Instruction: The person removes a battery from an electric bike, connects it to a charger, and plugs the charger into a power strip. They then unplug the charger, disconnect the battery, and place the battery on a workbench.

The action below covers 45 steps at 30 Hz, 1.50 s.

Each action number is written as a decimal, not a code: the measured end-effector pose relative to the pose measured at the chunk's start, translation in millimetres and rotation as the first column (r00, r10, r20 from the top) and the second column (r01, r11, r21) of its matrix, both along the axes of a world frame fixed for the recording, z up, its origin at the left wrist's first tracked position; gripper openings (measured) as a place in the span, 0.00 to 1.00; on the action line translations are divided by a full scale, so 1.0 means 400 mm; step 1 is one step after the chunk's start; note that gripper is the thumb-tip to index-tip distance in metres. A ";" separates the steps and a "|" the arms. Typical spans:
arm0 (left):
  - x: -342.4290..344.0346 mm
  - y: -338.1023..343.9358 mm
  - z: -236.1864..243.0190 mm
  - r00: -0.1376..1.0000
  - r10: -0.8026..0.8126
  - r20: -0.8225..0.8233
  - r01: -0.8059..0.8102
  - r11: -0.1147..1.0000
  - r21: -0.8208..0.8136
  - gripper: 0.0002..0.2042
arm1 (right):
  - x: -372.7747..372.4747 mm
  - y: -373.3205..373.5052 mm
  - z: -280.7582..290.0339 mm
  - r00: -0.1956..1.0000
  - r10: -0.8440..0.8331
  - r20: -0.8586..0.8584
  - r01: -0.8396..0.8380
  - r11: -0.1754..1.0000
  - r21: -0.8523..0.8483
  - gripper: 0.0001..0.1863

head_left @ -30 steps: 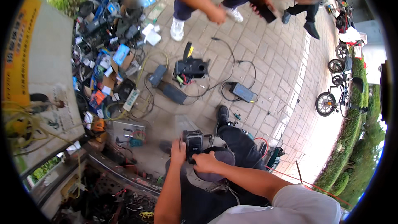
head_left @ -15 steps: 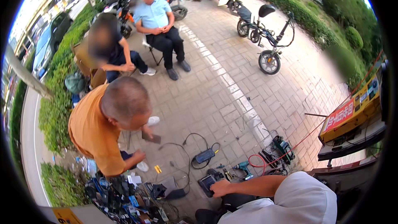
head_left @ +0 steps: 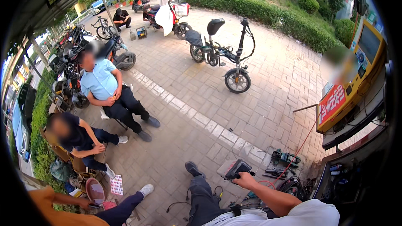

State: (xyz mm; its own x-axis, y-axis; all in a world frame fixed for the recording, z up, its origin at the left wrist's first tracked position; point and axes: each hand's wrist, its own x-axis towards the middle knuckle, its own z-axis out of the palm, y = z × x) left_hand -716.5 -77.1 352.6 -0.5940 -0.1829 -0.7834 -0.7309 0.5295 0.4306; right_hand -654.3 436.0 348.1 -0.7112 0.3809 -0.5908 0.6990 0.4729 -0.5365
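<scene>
My right hand (head_left: pixel 245 181) comes in from the lower right on an outstretched arm. It is closed on a boxy black device (head_left: pixel 238 168) with a paler, reddish part on its left side, held up above the paving. I cannot make out its exact kind. My left hand does not show. Below my right forearm lies a teal power drill (head_left: pixel 251 194), mostly hidden by the arm. Dark cables (head_left: pixel 180 203) lie on the ground left of my dark-trousered leg, which stretches forward to a black shoe (head_left: pixel 192 168).
Green and black tools (head_left: pixel 284 157) lie on the paving at right, beside a yellow machine (head_left: pixel 349 75). A folding electric bike (head_left: pixel 228 54) stands ahead. Two people (head_left: pixel 100 83) sit at left; another person's orange sleeve (head_left: pixel 50 199) shows at lower left. A pink basin (head_left: pixel 95 190) stands nearby.
My right hand has lifted the black device from the ground. My view has swung, and my leg now shows stretched forward. The person in orange has shifted to the lower left edge.
</scene>
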 end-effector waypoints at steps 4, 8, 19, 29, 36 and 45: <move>-0.181 0.038 -0.064 0.965 -0.002 0.264 -0.035 0.990 0.135 0.23 | -0.188 0.197 -0.076 0.966 -0.256 0.038 0.255 0.967 0.030 0.24; -0.411 0.036 -0.023 0.874 0.031 0.486 -0.143 0.970 0.196 0.24 | -0.438 0.325 -0.052 0.853 -0.513 0.097 0.516 0.856 -0.006 0.23; -1.517 0.299 -0.264 0.998 0.055 -0.041 -0.052 0.997 0.058 0.24 | -1.027 0.621 -0.039 0.454 -0.889 0.049 0.886 0.446 -0.129 0.10; -2.069 0.621 -0.124 0.818 -0.533 0.214 0.530 0.845 0.078 0.12 | -1.690 0.716 -0.204 0.395 -0.915 0.084 0.910 0.377 -0.175 0.15; -2.832 0.659 -0.222 0.820 -0.535 0.203 0.567 0.809 -0.157 0.12 | -2.156 0.832 -0.300 0.435 -0.899 -0.052 0.898 0.437 -0.042 0.18; -3.851 1.574 -0.028 0.710 -0.679 -0.190 0.683 0.728 -0.050 0.08 | -2.643 1.015 -0.334 0.430 -0.900 0.067 0.900 0.433 0.048 0.22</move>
State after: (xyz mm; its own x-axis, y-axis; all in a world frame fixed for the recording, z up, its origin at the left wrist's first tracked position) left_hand -2256.9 552.5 341.4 -0.6811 0.3438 -0.6464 -0.0827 0.8411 0.5346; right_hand -1711.5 842.1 214.6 0.0796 0.7818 -0.6184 0.7648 -0.4457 -0.4652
